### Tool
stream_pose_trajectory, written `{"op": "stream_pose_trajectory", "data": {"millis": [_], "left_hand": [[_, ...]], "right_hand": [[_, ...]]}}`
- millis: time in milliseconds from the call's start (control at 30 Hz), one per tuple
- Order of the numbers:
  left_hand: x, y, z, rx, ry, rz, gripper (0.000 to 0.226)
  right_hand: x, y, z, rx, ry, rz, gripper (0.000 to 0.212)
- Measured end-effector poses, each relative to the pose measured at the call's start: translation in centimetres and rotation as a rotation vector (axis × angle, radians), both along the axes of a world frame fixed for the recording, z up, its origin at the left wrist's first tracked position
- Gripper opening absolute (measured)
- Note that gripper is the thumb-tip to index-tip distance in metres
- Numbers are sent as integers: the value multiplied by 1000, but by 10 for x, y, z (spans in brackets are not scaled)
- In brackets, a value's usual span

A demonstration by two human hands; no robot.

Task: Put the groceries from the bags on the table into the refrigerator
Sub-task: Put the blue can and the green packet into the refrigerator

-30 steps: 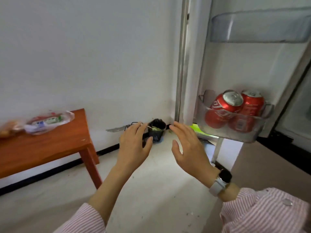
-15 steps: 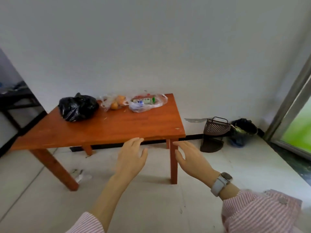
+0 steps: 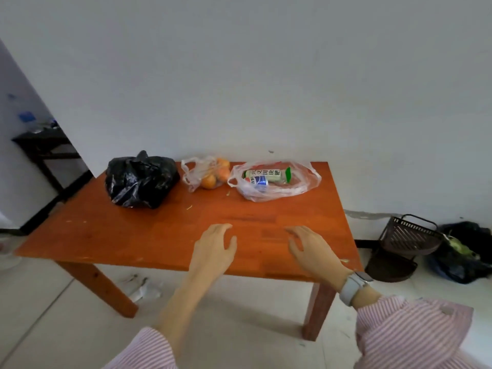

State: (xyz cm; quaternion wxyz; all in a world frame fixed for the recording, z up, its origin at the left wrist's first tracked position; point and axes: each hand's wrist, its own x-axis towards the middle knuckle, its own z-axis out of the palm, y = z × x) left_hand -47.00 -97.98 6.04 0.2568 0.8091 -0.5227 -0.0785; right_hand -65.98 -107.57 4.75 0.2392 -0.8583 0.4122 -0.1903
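**Empty-handed at the table, choosing a bag**

The person stands facing the wooden tabletop (image 3: 165, 235), both hands held out over its near edge and nothing in either. The left hand (image 3: 213, 251) hovers with its fingers (image 3: 221, 229) loosely spread and slightly curled; the right hand (image 3: 311, 249) — a watch on that wrist — is the same, palm turned inward, fingers relaxed and open. Neither seems to touch the wood, though I cannot be sure.

All the groceries sit along the far side of the tabletop, by the wall. The black bag (image 3: 141, 179) is at the far left, knotted shut (its contents are hidden). Just right of it lies a clear bag of oranges (image 3: 207, 173), and right again a clear bag with drink cans (image 3: 274, 181) lying on their sides.

This looks like the fetching step — reaching for the next load. The next move calls for leaning across the tabletop and closing the fingers on a bag's handles or on a can inside it; the thin plastic will sag and shift once lifted.
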Motion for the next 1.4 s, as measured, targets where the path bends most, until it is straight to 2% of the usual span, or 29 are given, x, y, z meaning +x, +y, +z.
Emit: {"op": "stream_pose_trajectory", "data": {"millis": [167, 300, 533, 700, 833, 933, 1000, 1133, 1267, 1333, 1400], "left_hand": [[53, -113, 11, -17, -29, -34, 35], [86, -177, -5, -9, -12, -54, 34], [147, -303, -47, -18, -166, -142, 28], [160, -383, -78, 161, -347, -368, 38], [156, -422, -110, 310, -469, -513, 60], [160, -442, -133, 410, -549, -552, 81], [163, -450, -145, 422, -587, -540, 86], [173, -453, -155, 280, -519, -544, 75], [182, -445, -147, 33, -224, -421, 70], [182, -439, -135, -30, -154, -352, 71], [181, -435, -125, -56, -141, -317, 74]], "right_hand": [[58, -106, 8, 18, 23, -23, 37], [96, -165, -3, 47, 24, -35, 34], [144, -266, -40, 135, 31, -245, 31], [161, -319, -67, 275, 17, -402, 34], [169, -348, -96, 380, 34, -477, 34], [172, -368, -120, 445, 40, -525, 33], [172, -382, -131, 460, 48, -538, 32], [178, -408, -154, 451, 35, -592, 39], [191, -431, -163, 584, 64, -746, 54], [198, -439, -167, 665, -7, -797, 46], [207, -441, -165, 651, -67, -804, 31]]}}
